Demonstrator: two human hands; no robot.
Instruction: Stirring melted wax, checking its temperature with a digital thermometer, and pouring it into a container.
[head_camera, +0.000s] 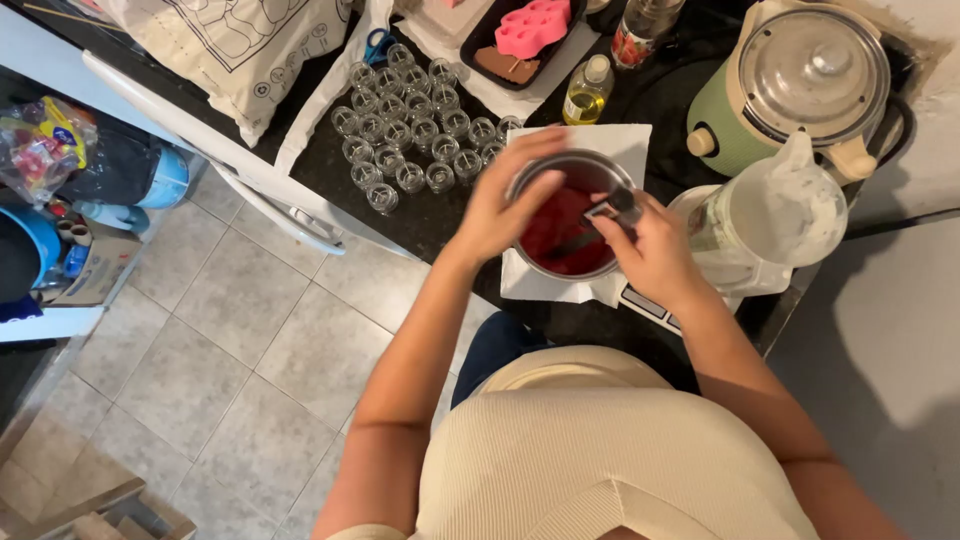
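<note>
There is a single view, from a camera worn on the person's head. It looks steeply down over the cream ribbed top at the dark stone counter (400, 215), whose edge runs slantwise through the frame. The round metal pot of red mass (570, 215) lies near centre, close below the lens. The grey tiled floor (230, 370) fills the lower left.

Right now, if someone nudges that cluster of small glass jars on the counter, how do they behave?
The small glass jars look light and packed close, so a push probably knocks neighbours together. Clear glass is likely fragile and slippery. They stand near the dark counter edge, so some may fall.
</note>
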